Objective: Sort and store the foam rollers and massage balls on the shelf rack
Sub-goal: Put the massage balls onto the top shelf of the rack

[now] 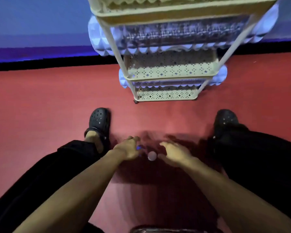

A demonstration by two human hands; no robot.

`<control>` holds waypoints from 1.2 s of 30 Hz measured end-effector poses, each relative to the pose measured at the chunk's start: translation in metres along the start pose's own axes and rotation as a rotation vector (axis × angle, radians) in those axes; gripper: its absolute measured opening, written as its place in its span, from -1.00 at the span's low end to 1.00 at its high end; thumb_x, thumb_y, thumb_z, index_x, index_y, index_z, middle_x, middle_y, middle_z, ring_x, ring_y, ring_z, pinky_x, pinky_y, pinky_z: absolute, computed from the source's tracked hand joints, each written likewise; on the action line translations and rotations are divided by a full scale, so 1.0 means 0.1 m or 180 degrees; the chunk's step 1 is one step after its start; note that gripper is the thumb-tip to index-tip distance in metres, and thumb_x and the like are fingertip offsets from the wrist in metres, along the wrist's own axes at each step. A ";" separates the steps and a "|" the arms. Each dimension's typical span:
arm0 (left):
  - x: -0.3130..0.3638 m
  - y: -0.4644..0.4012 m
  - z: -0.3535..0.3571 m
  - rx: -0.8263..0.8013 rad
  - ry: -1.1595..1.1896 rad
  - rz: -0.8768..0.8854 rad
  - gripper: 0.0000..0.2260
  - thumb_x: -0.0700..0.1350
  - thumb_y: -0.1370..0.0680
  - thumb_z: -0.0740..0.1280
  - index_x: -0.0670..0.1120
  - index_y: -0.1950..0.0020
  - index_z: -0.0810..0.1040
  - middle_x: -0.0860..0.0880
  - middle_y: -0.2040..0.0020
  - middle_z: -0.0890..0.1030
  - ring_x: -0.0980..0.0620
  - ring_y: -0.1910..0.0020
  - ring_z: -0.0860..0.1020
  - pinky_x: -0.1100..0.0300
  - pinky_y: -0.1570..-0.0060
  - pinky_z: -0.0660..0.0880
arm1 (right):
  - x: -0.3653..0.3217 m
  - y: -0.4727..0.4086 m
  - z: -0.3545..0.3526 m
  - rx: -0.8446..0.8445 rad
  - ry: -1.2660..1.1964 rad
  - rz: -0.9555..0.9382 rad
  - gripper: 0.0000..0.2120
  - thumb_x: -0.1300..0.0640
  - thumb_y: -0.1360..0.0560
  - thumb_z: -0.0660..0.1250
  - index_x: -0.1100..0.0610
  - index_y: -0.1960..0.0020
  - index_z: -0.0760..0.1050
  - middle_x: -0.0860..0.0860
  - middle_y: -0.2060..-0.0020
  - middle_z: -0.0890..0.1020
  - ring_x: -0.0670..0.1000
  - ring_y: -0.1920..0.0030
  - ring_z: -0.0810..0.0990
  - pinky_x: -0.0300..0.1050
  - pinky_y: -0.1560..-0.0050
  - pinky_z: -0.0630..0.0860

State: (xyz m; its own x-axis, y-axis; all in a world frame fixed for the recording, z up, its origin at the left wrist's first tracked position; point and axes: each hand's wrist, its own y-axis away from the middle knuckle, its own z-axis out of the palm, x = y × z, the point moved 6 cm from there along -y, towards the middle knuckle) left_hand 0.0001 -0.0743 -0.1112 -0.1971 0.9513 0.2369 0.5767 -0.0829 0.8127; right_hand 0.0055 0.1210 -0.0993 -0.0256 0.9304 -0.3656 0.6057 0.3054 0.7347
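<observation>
Massage ball (152,155), pale, on the red floor (40,105) between your hands | left hand (129,147) covers something blue, fingers blurred, grip unclear | right hand (173,153) fingers loosely spread beside ball | step: pickup | next: close on ball, lift to shelf rack (168,76).

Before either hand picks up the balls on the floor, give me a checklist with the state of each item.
1. Pale ball free on the red floor between the hands: ok.
2. Left hand over a small blue thing; grip: cannot tell, blurred.
3. Right hand beside the pale ball, holding nothing: ok.
4. Shelf rack ahead, between the feet: ok.
5. Foam rollers already on two tiers: ok.
6. Free tier for balls: cannot tell.
</observation>
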 end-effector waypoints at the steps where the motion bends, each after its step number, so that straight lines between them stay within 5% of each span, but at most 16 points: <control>1: -0.08 -0.13 0.10 -0.0018 0.0076 -0.0012 -0.46 0.12 -0.57 0.34 -0.02 -0.50 0.33 -0.18 -0.37 0.41 -0.23 -0.35 0.47 0.00 -0.32 0.40 | 0.03 -0.15 0.13 -0.0069 -0.0061 0.0018 -0.40 -0.34 -0.48 0.22 -0.06 -0.42 0.37 0.06 -0.38 0.49 0.16 -0.36 0.50 0.08 -0.31 0.47; 10: -0.57 -0.84 0.82 0.0082 0.0502 -0.0145 -0.41 0.03 -0.53 0.44 -0.05 -0.51 0.34 -0.19 -0.41 0.37 -0.26 -0.27 0.52 -0.01 -0.23 0.45 | 0.10 -0.95 1.02 -0.0453 -0.0327 0.0143 -0.48 -0.16 -0.51 0.38 0.02 -0.39 0.41 0.08 -0.26 0.48 0.18 -0.26 0.54 0.06 -0.23 0.52; 18: -0.63 -0.95 0.94 0.0050 0.0692 -0.0179 -0.45 0.06 -0.49 0.48 -0.06 -0.42 0.42 -0.18 -0.30 0.48 -0.23 -0.23 0.53 -0.04 -0.20 0.48 | 0.15 -0.98 1.03 -0.0161 -0.0477 0.0269 -0.59 -0.13 -0.53 0.37 0.01 -0.30 0.44 0.04 -0.22 0.47 0.17 -0.22 0.57 0.07 -0.15 0.52; 26: -0.17 -0.35 -0.12 0.0519 0.0647 0.0171 -0.54 0.10 -0.52 0.44 0.00 -0.36 0.44 -0.06 -0.22 0.49 -0.14 -0.17 0.55 0.03 -0.21 0.47 | 0.10 -0.39 -0.08 0.0497 -0.0383 0.0157 -0.62 -0.18 -0.55 0.28 -0.05 -0.29 0.44 0.01 -0.29 0.50 0.14 -0.30 0.53 0.06 -0.21 0.50; 36: 0.87 1.57 -1.94 0.1988 0.0091 0.0990 -0.53 0.25 -0.50 0.39 0.06 -0.32 0.45 0.03 -0.23 0.53 -0.03 -0.07 0.56 -0.02 -0.09 0.52 | -0.63 1.44 -2.04 0.1994 -0.0275 -0.0458 -0.57 -0.19 -0.55 0.31 -0.08 -0.37 0.40 -0.09 -0.25 0.47 0.04 -0.21 0.56 0.01 -0.17 0.47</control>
State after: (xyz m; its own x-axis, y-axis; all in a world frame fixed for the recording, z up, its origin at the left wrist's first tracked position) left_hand -0.0802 -0.0616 0.1398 0.0352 0.9022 0.4299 0.9560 -0.1557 0.2486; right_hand -0.0680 0.1472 0.1462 -0.0929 0.8615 -0.4992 0.9510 0.2253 0.2119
